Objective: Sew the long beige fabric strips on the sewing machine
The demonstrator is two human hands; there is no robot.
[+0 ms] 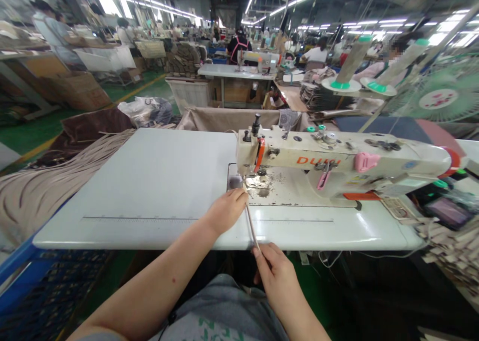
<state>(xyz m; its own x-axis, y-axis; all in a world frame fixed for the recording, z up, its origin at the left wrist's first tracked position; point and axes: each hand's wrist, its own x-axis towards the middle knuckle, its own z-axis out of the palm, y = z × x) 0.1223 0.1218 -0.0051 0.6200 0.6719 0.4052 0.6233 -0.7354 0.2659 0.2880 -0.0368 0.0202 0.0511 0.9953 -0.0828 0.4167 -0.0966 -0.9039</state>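
A narrow beige fabric strip (251, 225) runs from the needle area of the sewing machine (344, 156) down over the table's front edge. My left hand (229, 210) is closed on the strip's upper part, just in front of the presser foot (258, 173). At the table's front edge, my right hand (275, 268) pinches the same strip between thumb and fingers. Between the two hands the strip looks taut. Its far end at the needle is partly hidden by my left fingers.
The white sewing table (168, 176) carries a printed ruler line. Many beige strips (63, 176) hang at the left above a blue crate (48, 281). More strips (449, 246) are piled at the right. Thread cones (354, 61) and a green fan (441, 91) stand behind; people work farther off.
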